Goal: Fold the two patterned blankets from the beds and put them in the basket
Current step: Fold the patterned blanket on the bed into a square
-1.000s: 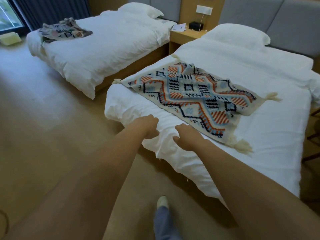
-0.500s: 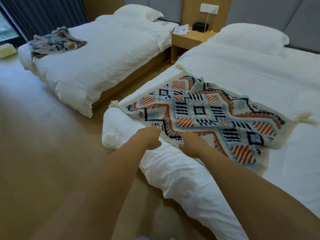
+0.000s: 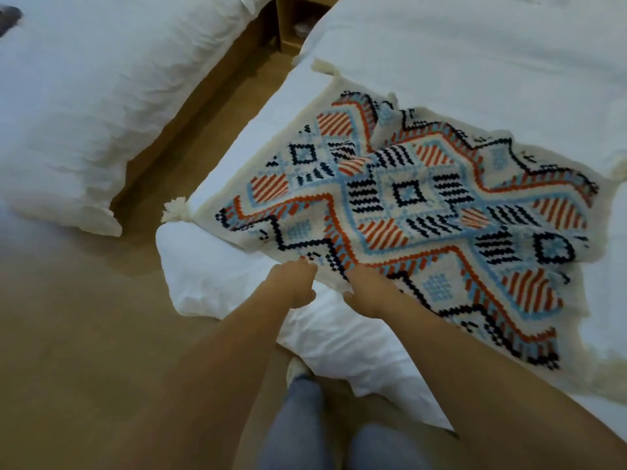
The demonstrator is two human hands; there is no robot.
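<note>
**Woven blanket at the bed's near edge**

Orange, blue and black diamonds cover the patterned blanket [image 3: 417,215], which I see lying spread on the near bed [image 3: 475,62], one ridge rumpled across its middle. Its near edge lies directly under both my hands. My left hand [image 3: 293,284] is curled tight, pinching that edge. My right hand [image 3: 368,291] touches the same edge just beside it, fingers tucked under; I cannot tell its grip.

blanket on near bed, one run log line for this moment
stage: grasp | left hand: pinching blanket near edge | right hand: same edge | blanket: unfolded on bed | basket: unseen
</note>
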